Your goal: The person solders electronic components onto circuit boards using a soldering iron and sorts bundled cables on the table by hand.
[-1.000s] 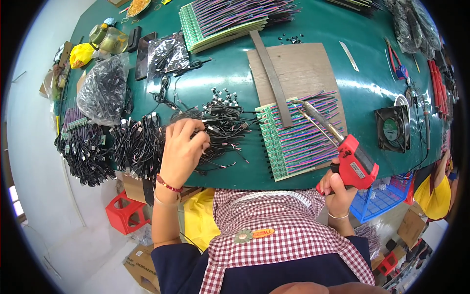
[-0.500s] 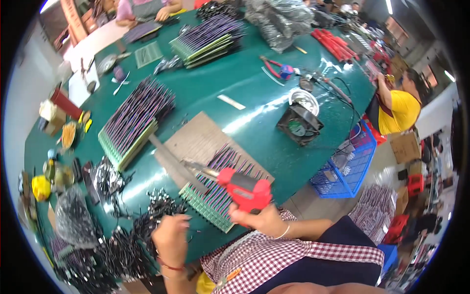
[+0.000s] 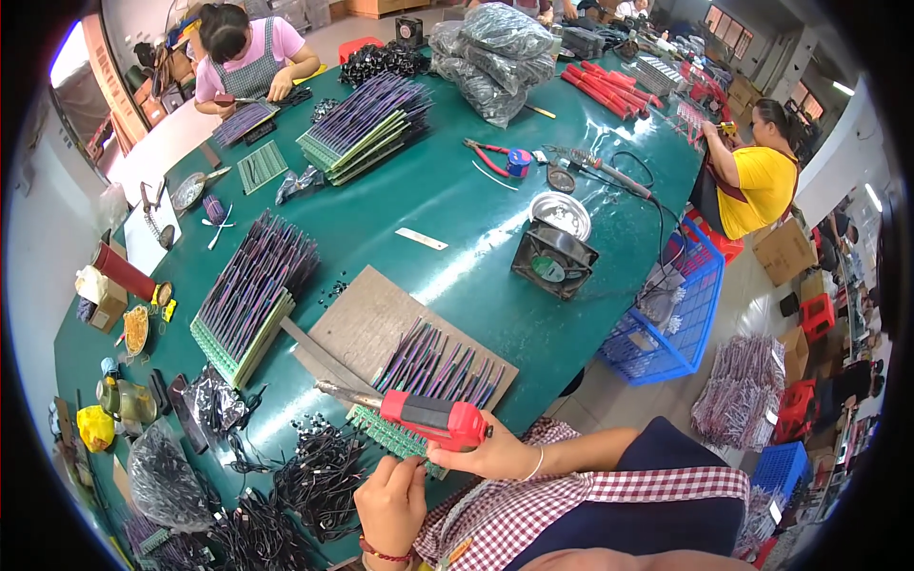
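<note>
My right hand (image 3: 487, 455) grips a red and black soldering gun (image 3: 436, 419); its metal tip points left, over the green circuit board panel (image 3: 386, 428). Rows of purple and dark wires (image 3: 443, 366) extend from that panel onto a brown cardboard sheet (image 3: 367, 309). At the panel's near edge my left hand (image 3: 392, 497) has thumb and fingers pinched together, just below the gun; what is between them is too small to make out. A flat grey metal strip (image 3: 324, 352) lies across the cardboard, partly behind the gun. Black cables (image 3: 322, 476) are heaped left of my left hand.
Stacked wired panels (image 3: 252, 295) stand at left, more (image 3: 367, 124) farther back. A black fan (image 3: 555, 259), metal bowl (image 3: 562, 215) and soldering iron (image 3: 619, 176) are on the right. A blue basket (image 3: 666, 352) stands beside the table. Two people work across and at right.
My left hand has moved right to the panel's near edge, its fingers now pinched. The gun has swung lower and more level in my right hand. The whole view has shifted.
</note>
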`<state>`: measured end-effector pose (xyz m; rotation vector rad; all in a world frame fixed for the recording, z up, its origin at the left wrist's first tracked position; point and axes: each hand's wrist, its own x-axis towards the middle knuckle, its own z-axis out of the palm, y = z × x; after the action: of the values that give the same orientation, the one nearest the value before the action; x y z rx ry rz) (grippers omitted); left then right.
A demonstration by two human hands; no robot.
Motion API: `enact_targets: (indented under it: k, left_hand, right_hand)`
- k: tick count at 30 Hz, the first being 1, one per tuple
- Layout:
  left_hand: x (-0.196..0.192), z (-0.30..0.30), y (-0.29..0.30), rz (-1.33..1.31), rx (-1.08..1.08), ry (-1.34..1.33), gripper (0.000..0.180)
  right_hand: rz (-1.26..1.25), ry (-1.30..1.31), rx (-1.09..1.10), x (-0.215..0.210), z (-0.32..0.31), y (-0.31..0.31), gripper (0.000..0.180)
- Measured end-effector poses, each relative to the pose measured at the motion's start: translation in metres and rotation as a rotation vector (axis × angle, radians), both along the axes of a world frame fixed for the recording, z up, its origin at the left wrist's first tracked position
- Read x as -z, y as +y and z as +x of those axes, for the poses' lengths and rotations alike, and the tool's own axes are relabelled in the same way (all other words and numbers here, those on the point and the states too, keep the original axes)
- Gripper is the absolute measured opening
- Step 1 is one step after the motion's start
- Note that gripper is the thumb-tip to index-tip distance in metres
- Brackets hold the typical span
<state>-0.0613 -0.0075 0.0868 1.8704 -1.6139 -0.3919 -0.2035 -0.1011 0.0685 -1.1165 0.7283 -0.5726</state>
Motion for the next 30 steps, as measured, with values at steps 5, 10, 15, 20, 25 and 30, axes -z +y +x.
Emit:
enact_targets:
  k: [5, 10, 15, 20, 25, 30]
  left_hand:
    - [-0.001, -0.009, -0.001, -0.012, -0.051, 0.118, 0.011]
    - [0.015, -0.017, 0.000, -0.119, -0.127, 0.048, 0.011]
    - [0.009, -0.019, 0.009, -0.084, -0.315, 0.382, 0.009]
    - [0.014, -0.026, 0.001, -0.048, -0.318, 0.935, 0.014]
    - [0.012, -0.022, 0.000, 0.053, -0.269, 1.195, 0.012]
    - [0.010, -0.023, 0.000, 0.129, -0.238, 1.298, 0.012]
  right_hand:
    - [-0.074, 0.021, -0.052, -0.005, 0.000, -0.005, 0.025]
    - [-0.038, 0.075, -0.072, -0.005, 0.003, -0.014, 0.015]
    - [-0.013, 0.182, -0.012, -0.004, -0.002, -0.031, 0.015]
    - [0.006, -0.076, -0.117, -0.009, 0.003, -0.010, 0.025]
    - [-0.003, -0.079, -0.086, -0.014, 0.000, -0.009, 0.029]
    - [-0.124, -0.019, -0.140, -0.011, -0.001, -0.010, 0.031]
